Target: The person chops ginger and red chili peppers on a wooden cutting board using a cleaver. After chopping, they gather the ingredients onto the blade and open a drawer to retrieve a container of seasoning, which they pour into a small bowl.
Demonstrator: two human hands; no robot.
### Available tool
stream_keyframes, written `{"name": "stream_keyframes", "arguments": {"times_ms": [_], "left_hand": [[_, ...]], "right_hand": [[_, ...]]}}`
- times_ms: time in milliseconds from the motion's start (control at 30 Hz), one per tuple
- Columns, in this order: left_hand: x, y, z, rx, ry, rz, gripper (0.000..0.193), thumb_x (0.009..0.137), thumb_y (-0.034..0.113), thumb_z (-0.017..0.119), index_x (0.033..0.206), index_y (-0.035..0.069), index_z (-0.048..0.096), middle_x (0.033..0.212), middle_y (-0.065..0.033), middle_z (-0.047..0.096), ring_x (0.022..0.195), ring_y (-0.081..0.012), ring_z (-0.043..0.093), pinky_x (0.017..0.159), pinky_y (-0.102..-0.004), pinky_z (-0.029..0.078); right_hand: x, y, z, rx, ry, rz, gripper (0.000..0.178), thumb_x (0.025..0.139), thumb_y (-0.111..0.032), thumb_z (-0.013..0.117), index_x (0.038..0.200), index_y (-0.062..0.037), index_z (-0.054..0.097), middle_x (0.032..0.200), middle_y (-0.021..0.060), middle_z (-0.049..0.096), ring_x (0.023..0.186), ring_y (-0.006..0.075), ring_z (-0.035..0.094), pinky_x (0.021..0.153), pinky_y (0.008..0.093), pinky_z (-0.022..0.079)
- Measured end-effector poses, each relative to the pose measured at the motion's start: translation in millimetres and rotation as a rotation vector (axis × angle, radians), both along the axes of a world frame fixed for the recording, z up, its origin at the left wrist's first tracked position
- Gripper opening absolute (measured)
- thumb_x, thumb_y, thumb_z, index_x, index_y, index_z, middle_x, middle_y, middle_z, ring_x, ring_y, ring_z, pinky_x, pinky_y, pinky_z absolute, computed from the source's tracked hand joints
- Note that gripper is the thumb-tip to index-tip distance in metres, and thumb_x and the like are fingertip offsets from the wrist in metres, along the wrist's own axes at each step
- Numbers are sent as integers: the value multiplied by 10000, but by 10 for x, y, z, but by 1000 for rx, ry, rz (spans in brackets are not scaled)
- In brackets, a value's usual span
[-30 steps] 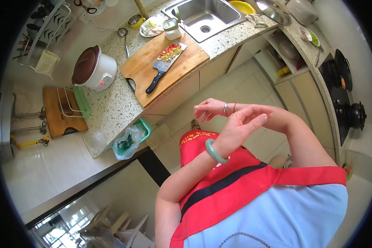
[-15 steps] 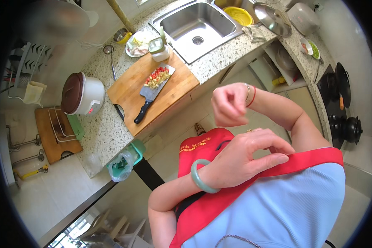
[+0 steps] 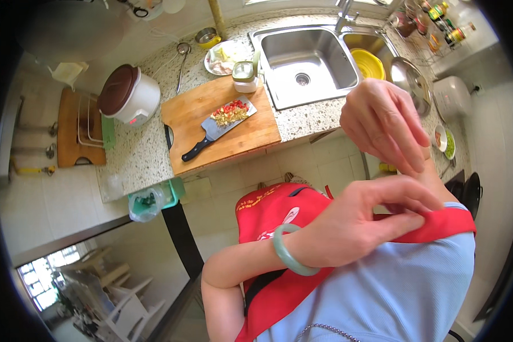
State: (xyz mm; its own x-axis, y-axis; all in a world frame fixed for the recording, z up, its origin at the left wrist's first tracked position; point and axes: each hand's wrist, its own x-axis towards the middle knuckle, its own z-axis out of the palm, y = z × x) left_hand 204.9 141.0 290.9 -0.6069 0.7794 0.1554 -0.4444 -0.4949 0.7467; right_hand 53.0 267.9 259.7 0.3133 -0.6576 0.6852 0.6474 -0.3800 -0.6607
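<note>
My left hand (image 3: 359,222), a pale green bangle on its wrist, reaches across my chest. Its thumb and fingers pinch the red apron strap (image 3: 447,225) at my right shoulder, over a light blue shirt. Raised just above it is my right hand (image 3: 385,122), its fingers bent loosely downward, with nothing visible in them. The red apron (image 3: 279,208) hangs down my front. Ahead on the counter lies a wooden cutting board (image 3: 182,114). On it rests a black-handled kitchen knife (image 3: 196,149), chopped red and pale bits (image 3: 231,113) on its blade, beside a lidded white container (image 3: 245,85).
Left of the board stands a white rice cooker (image 3: 145,97); a plate of pale food (image 3: 216,65) is behind it. A steel sink (image 3: 279,80) and a yellow basket (image 3: 367,64) lie farther right. A bag-lined green bin (image 3: 174,191) hangs at the counter's left edge.
My view has swung toward the right side of the kitchen. My right hand has risen to the right, and my left hand has slid along the strap toward the shoulder.
</note>
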Motion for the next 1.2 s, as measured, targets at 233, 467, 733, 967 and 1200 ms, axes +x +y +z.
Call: {"name": "stream_keyframes", "arguments": {"times_ms": [233, 467, 733, 967, 1200], "left_hand": [[125, 433, 224, 307, 40, -256, 145, 863, 9, 593, 1006, 25, 607, 917, -66, 647, 865, -163, 606, 760, -292, 453], [34, 182, -551, 144, 613, 169, 191, 879, 100, 646, 1064, 54, 654, 1042, -56, 660, 970, -206, 615, 822, -342, 425], [-241, 547, -3232, -65, -886, 235, 351, 1001, 237, 488, 1322, 95, 508, 1252, -52, 591, 1094, -166, 561, 935, -349, 467], [-801, 1252, -4269, -163, -1106, 589, 354, 1025, 191, 390, 1364, 90, 414, 1372, -55, 503, 1261, -208, 466, 1027, -423, 379], [-949, 1626, -4790, 115, -1182, 871, 195, 933, 152, 445, 1084, 95, 554, 1186, -26, 557, 1176, -218, 476, 1040, -475, 332]], "right_hand": [[168, 346, -634, 175, -104, -11, 272, 880, -112, 678, 1008, 126, 647, 873, 249, 696, 644, 241, 693, 457, 250, 498], [605, 1114, -1846, 1087, -299, -630, 260, 943, -220, 568, 988, 15, 668, 848, 178, 706, 627, 192, 684, 462, 230, 482], [902, 1989, -3575, 1329, -1272, -1522, 395, 1000, -274, 443, 1244, 26, 526, 1198, 166, 631, 1035, 245, 641, 804, 338, 548], [494, 1844, -4051, 919, -1842, -1681, 557, 1019, -368, 325, 1366, 66, 361, 1429, 245, 389, 1290, 389, 428, 1075, 500, 365], [502, 1941, -4268, 823, -1834, -1508, 625, 1016, -437, 288, 1432, 30, 286, 1483, 210, 322, 1350, 372, 348, 1111, 521, 299]]}}
